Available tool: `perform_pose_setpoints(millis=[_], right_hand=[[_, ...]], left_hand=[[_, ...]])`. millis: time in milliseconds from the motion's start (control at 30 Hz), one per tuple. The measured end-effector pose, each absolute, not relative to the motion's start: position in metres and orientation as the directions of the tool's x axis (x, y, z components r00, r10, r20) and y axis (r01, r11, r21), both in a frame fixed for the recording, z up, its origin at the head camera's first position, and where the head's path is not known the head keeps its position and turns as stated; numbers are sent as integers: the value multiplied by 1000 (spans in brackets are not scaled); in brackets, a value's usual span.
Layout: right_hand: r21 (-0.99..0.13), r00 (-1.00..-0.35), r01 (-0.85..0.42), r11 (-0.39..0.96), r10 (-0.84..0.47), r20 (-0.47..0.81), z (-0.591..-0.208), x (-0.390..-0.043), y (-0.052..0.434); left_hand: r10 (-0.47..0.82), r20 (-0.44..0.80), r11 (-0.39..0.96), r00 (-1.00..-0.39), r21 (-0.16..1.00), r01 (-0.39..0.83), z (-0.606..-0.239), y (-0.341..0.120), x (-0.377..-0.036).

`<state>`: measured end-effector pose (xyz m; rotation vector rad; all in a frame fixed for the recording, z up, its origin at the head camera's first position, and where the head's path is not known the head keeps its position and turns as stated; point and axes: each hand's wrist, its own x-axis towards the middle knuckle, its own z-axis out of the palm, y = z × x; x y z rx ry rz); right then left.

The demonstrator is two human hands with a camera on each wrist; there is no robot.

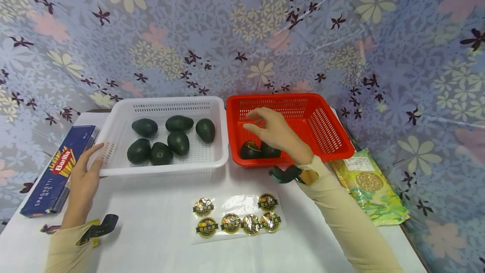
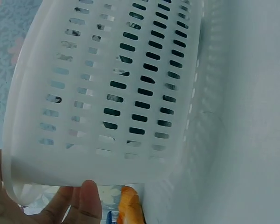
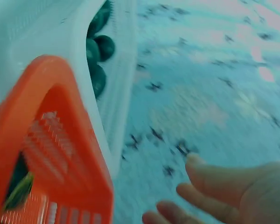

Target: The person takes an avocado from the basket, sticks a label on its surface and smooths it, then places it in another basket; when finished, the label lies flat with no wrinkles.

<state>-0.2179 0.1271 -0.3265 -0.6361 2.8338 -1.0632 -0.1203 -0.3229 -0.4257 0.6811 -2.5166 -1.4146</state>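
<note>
My left hand [image 1: 84, 179] grips the left end of a white plastic basket [image 1: 163, 172], with fingers at its rim and side wall [image 2: 98, 170]. Several dark green avocados [image 1: 178, 143] lie inside that basket. Over the red plastic basket [image 1: 289, 163] hovers my right hand [image 1: 278, 129], its fingers loosely bent and nothing between them. Below it, two avocados sit in the red basket's near left corner. One avocado [image 1: 247, 153] carries a round black-and-gold sticker [image 1: 252, 145]; the other [image 1: 270, 151] is partly hidden by the hand.
A clear sheet [image 1: 236, 202] with several round gold-and-black stickers lies on the white table [image 1: 151, 222] in front of the baskets. At the left is a blue spaghetti box [image 1: 60, 167]. To the right lies a green-yellow bag [image 1: 373, 188]. A flowered cloth [image 1: 212, 33] rises behind.
</note>
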Motion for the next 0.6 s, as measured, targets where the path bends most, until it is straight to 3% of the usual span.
perform_pose_setpoints(millis=[233,467,600], right_hand=[[-535,-798,-516,669,-602,16,-327,-257,44],[-415,-774,-553,723,-630,-67,-342,-288,-12],[-334,-767,-536,775,-612,-190,-359,-294,-24]], left_hand=[[-463,-52,406,-885,875,-264,-432,-324,-118],[-457,-22,399,-889,888,-228,-433,-325,-121],[-442,-25,409,-897,884,-227,-433,-326,-121]])
